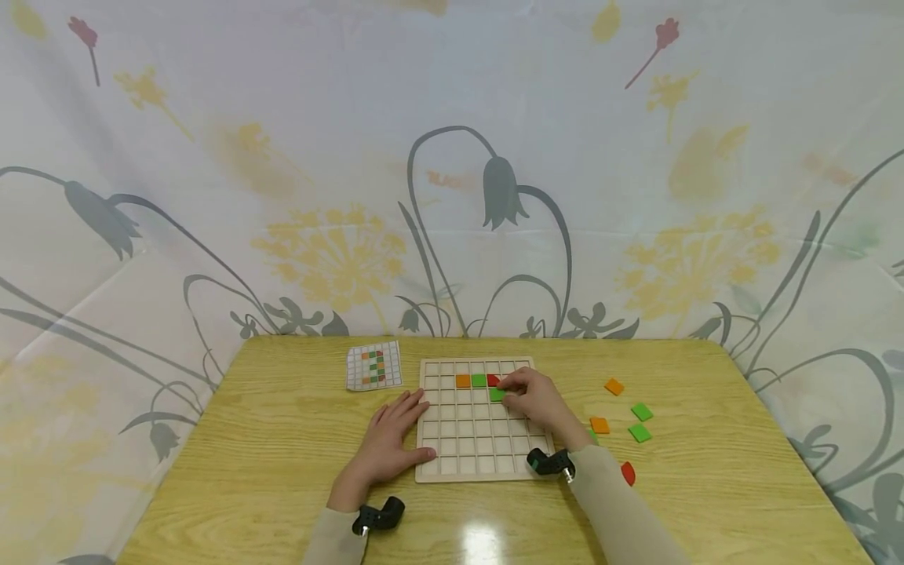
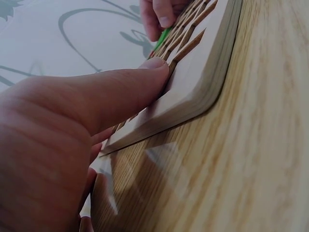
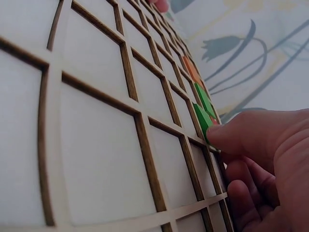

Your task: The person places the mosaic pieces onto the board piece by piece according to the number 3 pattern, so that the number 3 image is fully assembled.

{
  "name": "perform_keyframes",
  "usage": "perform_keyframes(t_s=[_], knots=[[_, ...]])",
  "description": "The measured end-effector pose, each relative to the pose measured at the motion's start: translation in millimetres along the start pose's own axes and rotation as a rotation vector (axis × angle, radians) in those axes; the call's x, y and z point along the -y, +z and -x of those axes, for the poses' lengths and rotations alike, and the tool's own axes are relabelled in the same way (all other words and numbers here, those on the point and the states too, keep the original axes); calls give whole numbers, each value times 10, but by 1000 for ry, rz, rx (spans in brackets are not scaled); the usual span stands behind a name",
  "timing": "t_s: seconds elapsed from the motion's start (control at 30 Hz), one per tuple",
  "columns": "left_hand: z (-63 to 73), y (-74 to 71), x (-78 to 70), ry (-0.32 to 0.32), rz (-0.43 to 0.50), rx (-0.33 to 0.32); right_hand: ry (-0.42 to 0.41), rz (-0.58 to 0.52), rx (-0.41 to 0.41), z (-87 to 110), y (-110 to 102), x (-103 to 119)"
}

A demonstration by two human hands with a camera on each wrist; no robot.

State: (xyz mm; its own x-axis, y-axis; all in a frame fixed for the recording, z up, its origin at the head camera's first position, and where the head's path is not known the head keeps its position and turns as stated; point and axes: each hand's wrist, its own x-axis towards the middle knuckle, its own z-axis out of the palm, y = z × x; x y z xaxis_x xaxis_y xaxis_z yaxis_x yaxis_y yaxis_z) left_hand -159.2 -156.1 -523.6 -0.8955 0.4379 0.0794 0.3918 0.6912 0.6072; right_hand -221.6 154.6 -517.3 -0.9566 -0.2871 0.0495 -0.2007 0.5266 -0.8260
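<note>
A wooden grid board (image 1: pixel 476 477) lies on the table, with an orange tile (image 1: pixel 462 381), a green tile (image 1: pixel 479 380) and a red piece (image 1: pixel 492 380) side by side in an upper row. Just below the red piece, my right hand (image 1: pixel 540 396) pinches another green tile (image 1: pixel 497 395) at a cell. The right wrist view shows the thumb on the end of this green tile (image 3: pixel 203 122), its other fingers curled. My left hand (image 1: pixel 388 443) rests at the board's left side, fingers spread; in the left wrist view its thumb (image 2: pixel 130 89) lies over the rim.
A pattern card (image 1: pixel 373 366) with a coloured grid lies left of the board. To the right are scattered loose orange tiles (image 1: pixel 614 386), green tiles (image 1: pixel 641 411) and a red rounded piece (image 1: pixel 628 473), partly behind the right sleeve. A patterned cloth (image 1: pixel 452 196) hangs behind the table.
</note>
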Motion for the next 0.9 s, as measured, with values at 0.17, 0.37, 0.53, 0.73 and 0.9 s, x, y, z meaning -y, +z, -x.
perform_keyframes(t_s=[0.17,0.37,0.53,0.73,0.9], knots=[[-1,8,8,4,-5,-1,14,9,-3,-7,12,1],[4,15,15,10,3,-7,8,9,-2,-11,18,8],[6,18,21,9,-2,-10,0,10,3,-10,23,1],[5,9,15,7,2,-7,-6,25,4,-13,27,4],[2,2,6,11,4,-7,-17,35,6,-20,30,-1]])
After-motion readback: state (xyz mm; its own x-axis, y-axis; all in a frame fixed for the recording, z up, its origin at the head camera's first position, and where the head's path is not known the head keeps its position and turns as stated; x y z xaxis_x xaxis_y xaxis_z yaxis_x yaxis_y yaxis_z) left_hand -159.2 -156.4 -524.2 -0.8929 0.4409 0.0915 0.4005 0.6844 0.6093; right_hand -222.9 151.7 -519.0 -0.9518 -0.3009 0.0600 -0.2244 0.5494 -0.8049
